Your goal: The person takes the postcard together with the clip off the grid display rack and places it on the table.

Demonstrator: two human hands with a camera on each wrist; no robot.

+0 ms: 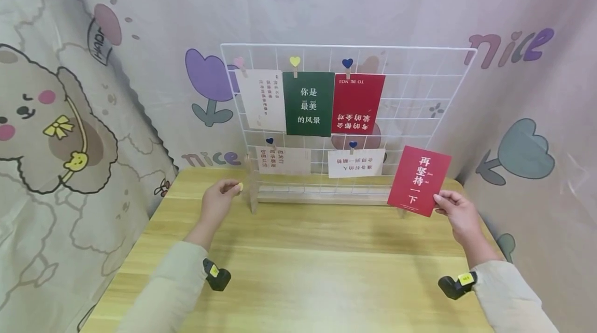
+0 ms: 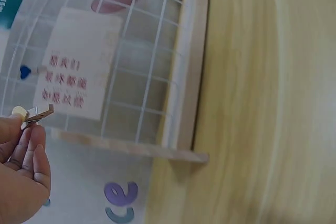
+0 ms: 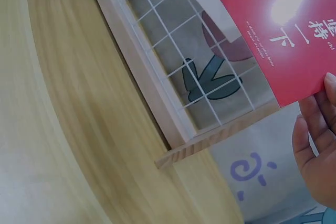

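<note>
My right hand (image 1: 459,215) pinches a red card (image 1: 418,180) by its lower right edge, holding it upright in front of the rack's lower right part. Between thumb and fingers, my left hand (image 1: 220,199) grips a small wooden clothespin (image 2: 39,114) with a pale yellow top, near the rack's left foot. The white wire grid rack (image 1: 415,74) stands on a wooden base. Clipped along its upper part are a white card (image 1: 262,100), a green card (image 1: 309,105) and a red card (image 1: 358,104). Two white cards hang lower, one at left (image 1: 284,161) and one at centre (image 1: 356,163).
The rack stands at the back of a wooden table (image 1: 298,260). Patterned curtains (image 1: 396,6) surround it behind and at both sides. Heart-topped clothespins, such as a yellow one (image 1: 295,62) and a blue one (image 1: 347,63), hold the hanging cards.
</note>
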